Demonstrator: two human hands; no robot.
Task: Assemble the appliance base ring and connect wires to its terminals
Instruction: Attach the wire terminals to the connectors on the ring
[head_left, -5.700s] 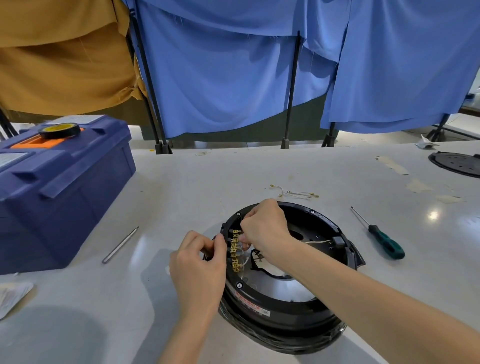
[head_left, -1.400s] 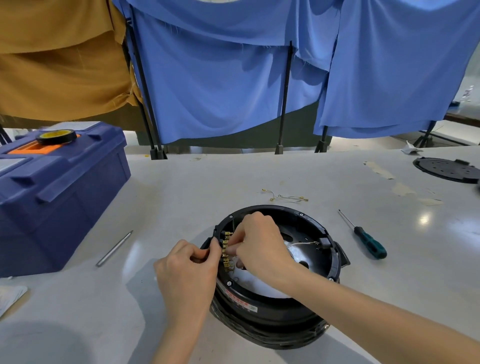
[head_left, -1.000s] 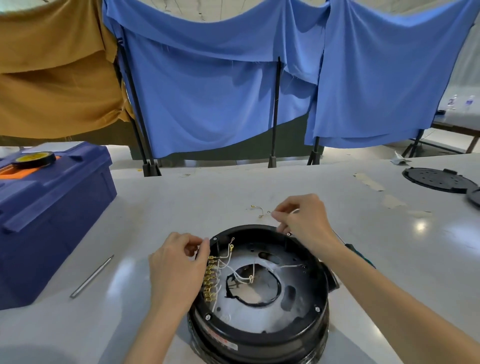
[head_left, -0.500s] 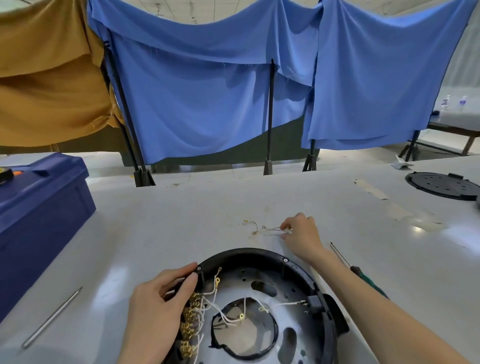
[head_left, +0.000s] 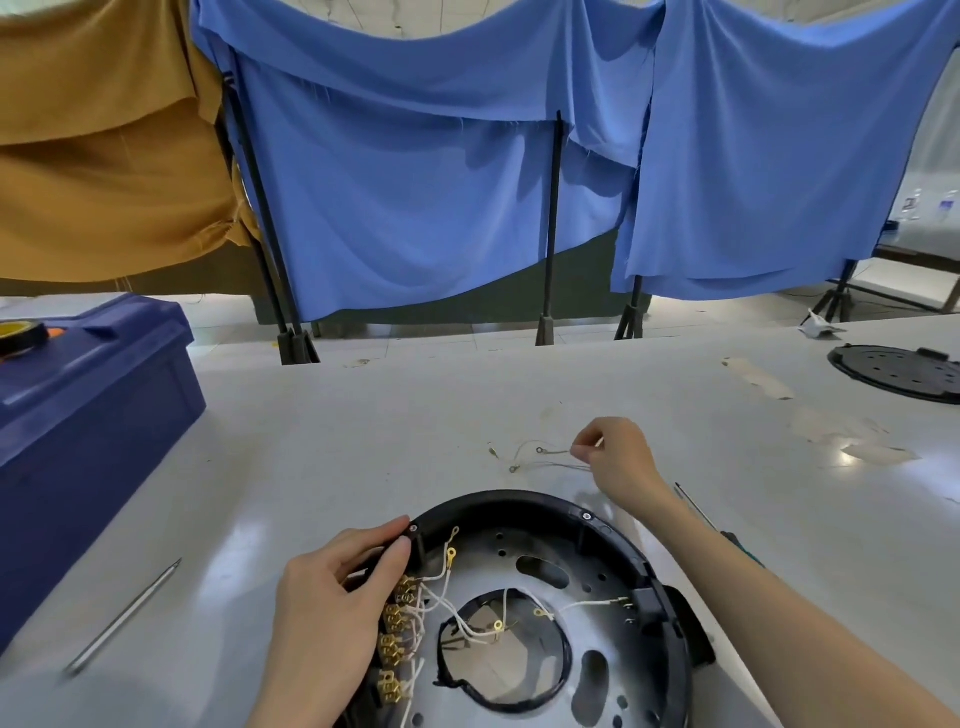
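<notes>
1. While left hand (head_left: 332, 597) gripped the ring (head_left: 540, 504) by its left rim, it lay flat on near table (head_left: 363, 441), open side up; terminals (head_left: 392, 644) ran near-to-far.
2. Right hand (head_left: 618, 460) had left the terminals, now pinching loose wires (head_left: 540, 451) beyond: next lead, likely. Wires lay left-right, lugs leftward.

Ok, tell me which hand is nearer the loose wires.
Right. The right hand pinches the loose wires at one end; the left hand grips the ring's left rim, well short of them.
</notes>
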